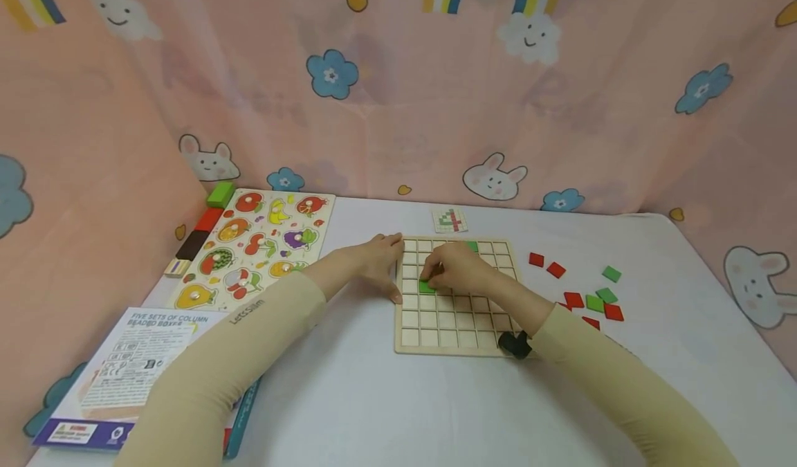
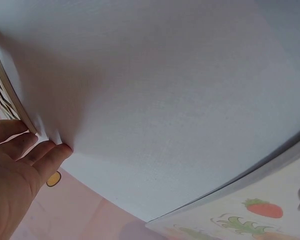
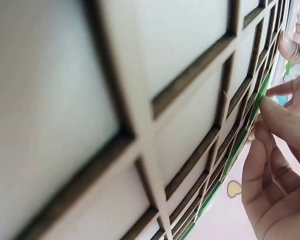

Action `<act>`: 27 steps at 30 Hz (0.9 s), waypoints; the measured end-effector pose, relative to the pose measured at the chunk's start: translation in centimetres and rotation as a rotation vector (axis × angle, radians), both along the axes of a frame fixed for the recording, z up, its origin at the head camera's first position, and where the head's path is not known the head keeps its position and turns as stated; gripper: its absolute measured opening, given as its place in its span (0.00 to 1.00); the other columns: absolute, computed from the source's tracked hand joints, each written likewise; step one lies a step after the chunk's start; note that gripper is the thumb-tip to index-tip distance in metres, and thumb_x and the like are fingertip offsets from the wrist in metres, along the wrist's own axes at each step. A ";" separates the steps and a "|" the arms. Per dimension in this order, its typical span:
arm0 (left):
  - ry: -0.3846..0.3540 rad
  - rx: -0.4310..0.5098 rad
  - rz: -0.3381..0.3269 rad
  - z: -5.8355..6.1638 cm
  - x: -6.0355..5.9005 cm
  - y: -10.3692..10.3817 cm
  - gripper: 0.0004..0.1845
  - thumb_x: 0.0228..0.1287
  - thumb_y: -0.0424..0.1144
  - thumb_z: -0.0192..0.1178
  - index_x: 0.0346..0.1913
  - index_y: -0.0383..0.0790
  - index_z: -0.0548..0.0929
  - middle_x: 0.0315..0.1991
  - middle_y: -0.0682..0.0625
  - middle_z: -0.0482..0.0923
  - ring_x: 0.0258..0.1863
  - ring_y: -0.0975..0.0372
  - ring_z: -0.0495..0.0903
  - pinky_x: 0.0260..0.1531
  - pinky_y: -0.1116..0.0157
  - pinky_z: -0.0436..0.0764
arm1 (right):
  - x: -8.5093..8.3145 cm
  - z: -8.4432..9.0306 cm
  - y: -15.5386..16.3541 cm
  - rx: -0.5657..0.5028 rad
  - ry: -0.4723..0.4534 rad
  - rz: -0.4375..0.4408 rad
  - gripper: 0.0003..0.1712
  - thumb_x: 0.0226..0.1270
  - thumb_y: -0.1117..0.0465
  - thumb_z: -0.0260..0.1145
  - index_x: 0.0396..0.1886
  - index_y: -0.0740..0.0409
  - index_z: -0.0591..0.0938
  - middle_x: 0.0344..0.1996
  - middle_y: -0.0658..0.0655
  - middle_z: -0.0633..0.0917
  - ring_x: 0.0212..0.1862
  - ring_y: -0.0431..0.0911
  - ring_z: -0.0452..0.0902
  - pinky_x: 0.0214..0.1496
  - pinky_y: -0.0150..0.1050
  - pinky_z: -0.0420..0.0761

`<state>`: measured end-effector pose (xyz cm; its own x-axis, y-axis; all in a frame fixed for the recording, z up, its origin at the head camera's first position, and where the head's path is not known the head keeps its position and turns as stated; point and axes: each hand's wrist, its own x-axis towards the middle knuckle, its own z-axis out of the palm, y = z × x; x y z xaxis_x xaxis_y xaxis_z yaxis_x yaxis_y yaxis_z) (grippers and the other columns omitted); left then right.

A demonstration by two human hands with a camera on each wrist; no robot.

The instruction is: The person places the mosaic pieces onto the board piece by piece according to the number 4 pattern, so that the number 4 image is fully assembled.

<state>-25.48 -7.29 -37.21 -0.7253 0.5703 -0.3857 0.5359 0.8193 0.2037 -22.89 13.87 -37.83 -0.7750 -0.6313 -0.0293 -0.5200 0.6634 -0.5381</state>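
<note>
A wooden grid board (image 1: 457,322) lies flat on the white table (image 1: 349,398). My right hand (image 1: 454,270) is over its left part, fingertips curled on a green square tile (image 1: 427,287) sitting in a cell. In the right wrist view the green tile (image 3: 257,100) shows edge-on against the grid board (image 3: 140,115), with my right hand's fingers (image 3: 280,120) on it. My left hand (image 1: 382,263) rests with straight fingers on the board's left edge; the left wrist view shows its fingers (image 2: 35,155) touching the table beside that edge. A second green tile (image 1: 472,246) sits in the top row.
Loose red tiles (image 1: 555,269) and green tiles (image 1: 611,273) lie right of the board. A small pattern card (image 1: 450,220) lies behind it. A fruit peg puzzle (image 1: 258,245), coloured blocks (image 1: 221,194) and a printed box (image 1: 131,363) occupy the left side. Pink curtains close in all around.
</note>
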 end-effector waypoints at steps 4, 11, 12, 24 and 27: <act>0.003 -0.002 0.003 0.0 0.1 0.0 0.65 0.47 0.65 0.72 0.78 0.32 0.48 0.81 0.36 0.42 0.79 0.40 0.49 0.78 0.48 0.56 | 0.1 0.3 0.4 0.036 -0.001 0.009 0.09 0.57 0.67 0.72 0.38 0.53 0.90 0.36 0.50 0.89 0.39 0.41 0.80 0.42 0.34 0.81; 0.012 0.002 0.005 0.2 0.2 0.2 0.65 0.47 0.64 0.73 0.78 0.32 0.48 0.81 0.36 0.42 0.79 0.41 0.48 0.79 0.49 0.56 | -0.7 1.3 4.9 0.024 -0.037 -0.097 0.10 0.63 0.66 0.69 0.44 0.55 0.88 0.36 0.54 0.86 0.37 0.44 0.79 0.41 0.37 0.80; 0.012 0.000 0.002 0.2 0.2 0.2 0.65 0.47 0.64 0.73 0.78 0.32 0.48 0.81 0.37 0.42 0.79 0.41 0.48 0.79 0.49 0.56 | -1.0 1.4 5.9 0.028 -0.033 -0.122 0.11 0.63 0.65 0.69 0.45 0.55 0.88 0.37 0.54 0.87 0.38 0.44 0.79 0.42 0.37 0.80; 0.002 -0.014 -0.002 0.2 0.1 0.1 0.65 0.48 0.64 0.72 0.78 0.32 0.49 0.81 0.37 0.41 0.80 0.42 0.48 0.79 0.49 0.56 | -2.2 1.7 20.3 0.119 -0.088 -0.423 0.19 0.67 0.60 0.66 0.55 0.60 0.82 0.46 0.64 0.84 0.46 0.54 0.78 0.37 0.33 0.80; 0.002 -0.016 -0.006 0.1 0.0 0.2 0.64 0.48 0.64 0.72 0.78 0.32 0.49 0.81 0.37 0.41 0.80 0.42 0.48 0.79 0.49 0.56 | -2.0 1.5 23.6 0.151 -0.100 -0.466 0.20 0.67 0.59 0.66 0.56 0.62 0.81 0.47 0.67 0.82 0.47 0.55 0.76 0.38 0.33 0.81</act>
